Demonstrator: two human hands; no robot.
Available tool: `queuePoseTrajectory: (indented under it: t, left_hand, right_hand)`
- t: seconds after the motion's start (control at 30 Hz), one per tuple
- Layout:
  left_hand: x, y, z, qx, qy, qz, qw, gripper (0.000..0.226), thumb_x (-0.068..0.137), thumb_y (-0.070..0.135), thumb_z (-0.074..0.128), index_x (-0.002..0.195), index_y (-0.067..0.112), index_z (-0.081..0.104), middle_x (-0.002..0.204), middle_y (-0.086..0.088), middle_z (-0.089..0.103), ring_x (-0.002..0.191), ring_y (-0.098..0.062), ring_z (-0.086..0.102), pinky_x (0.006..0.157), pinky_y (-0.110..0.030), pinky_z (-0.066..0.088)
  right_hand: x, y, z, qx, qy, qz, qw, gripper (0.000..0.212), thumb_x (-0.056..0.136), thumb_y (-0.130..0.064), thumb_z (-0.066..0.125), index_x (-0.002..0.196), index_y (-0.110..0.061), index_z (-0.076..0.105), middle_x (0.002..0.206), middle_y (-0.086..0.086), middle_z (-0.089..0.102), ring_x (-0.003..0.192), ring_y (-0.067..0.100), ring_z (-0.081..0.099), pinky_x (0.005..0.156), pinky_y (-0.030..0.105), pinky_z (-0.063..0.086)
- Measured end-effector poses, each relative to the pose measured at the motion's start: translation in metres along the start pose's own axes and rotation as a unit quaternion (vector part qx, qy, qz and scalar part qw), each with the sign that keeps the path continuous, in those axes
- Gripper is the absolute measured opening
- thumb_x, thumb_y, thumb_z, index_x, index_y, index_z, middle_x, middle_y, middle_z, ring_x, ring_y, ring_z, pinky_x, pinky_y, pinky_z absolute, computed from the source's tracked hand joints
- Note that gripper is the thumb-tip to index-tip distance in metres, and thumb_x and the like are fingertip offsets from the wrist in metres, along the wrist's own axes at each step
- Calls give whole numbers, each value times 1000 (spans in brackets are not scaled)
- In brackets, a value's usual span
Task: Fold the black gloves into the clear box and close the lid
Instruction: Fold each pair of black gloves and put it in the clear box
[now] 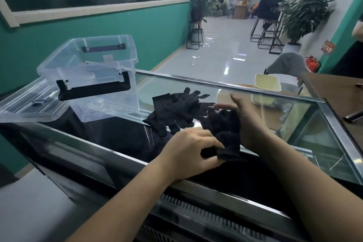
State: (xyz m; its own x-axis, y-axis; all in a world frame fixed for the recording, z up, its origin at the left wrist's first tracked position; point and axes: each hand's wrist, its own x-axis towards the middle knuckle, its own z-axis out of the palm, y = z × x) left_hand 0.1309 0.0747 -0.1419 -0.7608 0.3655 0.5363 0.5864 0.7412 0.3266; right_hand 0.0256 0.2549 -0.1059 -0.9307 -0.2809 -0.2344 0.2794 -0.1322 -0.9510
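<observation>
**Glove in both hands, clear box open on the counter**

A bunched black glove (pixel 225 135) is held between two bare hands just above the near edge of a glass-topped counter (pixel 275 118). The left hand (pixel 188 149) pinches the glove's lower end between thumb and curled fingers. The right hand (pixel 251 124) holds the upper part against its palm, thumb raised and forefinger stretched out; its other fingers are hidden behind the fabric. Just beyond the hands, a loose pile of black gloves (pixel 176 108) lies on the glass, fingers splayed in several directions. To the left of the pile stands the clear box (pixel 110 102), upright and uncovered, with a black handle (pixel 94 89) on its near wall. Its lid (pixel 25 106) lies flat on the counter at the box's left side. Behind the counter are a cream tub (pixel 267 82), two red fire extinguishers (pixel 312 64), a potted plant (pixel 304 12) and a person seated on a stool (pixel 269 6).
</observation>
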Motion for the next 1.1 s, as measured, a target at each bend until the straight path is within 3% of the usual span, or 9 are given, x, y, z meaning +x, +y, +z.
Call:
queuePoseTrajectory:
  t: [0.07, 0.13, 0.3, 0.4, 0.5, 0.57, 0.73, 0.97, 1.1]
  left_hand:
    - [0, 5, -5, -2, -22, -25, 999, 49, 90, 69, 69, 116, 29, 83, 103, 15, 77, 95, -3, 68, 86, -32, 58]
    - [-1, 7, -11, -32, -25, -41, 998, 55, 91, 72, 63, 120, 28, 81, 104, 14, 76, 97, -1, 68, 89, -25, 55]
    - [6, -11, -18, -89, 133, -112, 981, 22, 104, 33, 65, 103, 19, 81, 98, 12, 78, 91, -11, 74, 84, -37, 59]
    - [11, -43, -30, -55, 216, -209, 952, 10, 101, 18, 71, 102, 22, 79, 89, 11, 77, 77, -8, 71, 71, -28, 57]
    - [19, -77, -47, -6, 244, -299, 923, 14, 100, 15, 69, 111, 19, 76, 104, 2, 78, 92, -12, 70, 90, -33, 59]
    - [27, -93, -54, 7, 212, -344, 915, 24, 102, 15, 66, 126, 15, 71, 126, -3, 73, 112, -15, 67, 108, -33, 52]
    - [50, -118, -55, 37, 66, -415, 907, 47, 110, 21, 52, 156, 11, 48, 164, -10, 47, 150, -29, 47, 124, -40, 36]
    - [62, -136, -53, 84, -11, -446, 891, 52, 111, 26, 56, 158, 9, 45, 161, -14, 49, 145, -36, 51, 122, -50, 41]
    - [62, -138, -52, 121, -35, -436, 891, 43, 108, 23, 62, 148, 7, 55, 153, -17, 45, 139, -38, 49, 118, -47, 43]
  right_hand:
    - [2, 2, -2, -55, 27, -53, 997, 53, 101, -60, 57, 113, -13, 79, 116, 18, 81, 113, 38, 76, 106, 56, 55]
    - [3, 5, -5, -141, 59, -140, 978, 43, 109, -47, 53, 112, -11, 78, 107, 9, 84, 110, 29, 78, 110, 55, 54]
    - [5, 13, -14, -270, 92, -237, 929, 37, 104, -48, 55, 102, -19, 79, 104, -2, 81, 107, 16, 75, 104, 52, 55]
    - [7, 16, -14, -289, 76, -243, 923, 36, 101, -48, 55, 101, -22, 79, 102, -3, 81, 106, 19, 74, 103, 53, 56]
    - [9, 22, -14, -311, 68, -245, 916, 25, 106, -37, 59, 101, -23, 79, 99, -6, 81, 102, 16, 74, 101, 48, 57]
    - [10, 25, -13, -328, 66, -242, 911, 22, 105, -36, 59, 99, -26, 78, 96, -7, 80, 98, 15, 74, 96, 46, 57]
    - [10, 26, -13, -324, 60, -250, 910, 23, 102, -37, 58, 96, -25, 78, 94, -6, 80, 99, 18, 74, 98, 49, 57]
    - [10, 26, -15, -314, 58, -251, 914, 21, 105, -30, 60, 97, -25, 79, 95, -8, 81, 98, 16, 73, 92, 44, 56]
    - [9, 26, -14, -315, 56, -252, 913, 21, 105, -28, 61, 95, -26, 78, 95, -9, 80, 92, 13, 72, 86, 38, 54]
